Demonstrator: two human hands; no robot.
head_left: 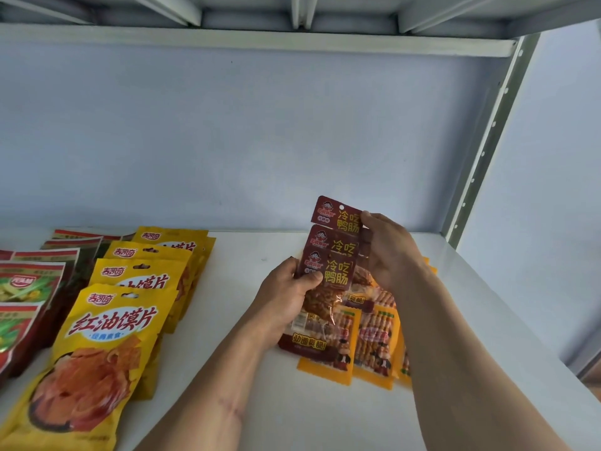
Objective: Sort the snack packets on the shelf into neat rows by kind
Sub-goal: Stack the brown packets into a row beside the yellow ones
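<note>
I saw both hands grasping fanned dark-red packets (331,255) above the shelf (247,320): left hand (286,297) at their near-left edge, right hand (387,252) pinching the far packet; yellow packets (107,336) lay left.

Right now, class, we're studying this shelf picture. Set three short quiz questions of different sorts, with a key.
1. True or false: both hands hold the dark red packets.
2. Which packets form the row at left centre: A yellow packets, B blue, C white?
3. Fill in: the orange packets lie on the ___.
Key: 1 true, left hand and right hand; 2 A; 3 shelf.
</note>
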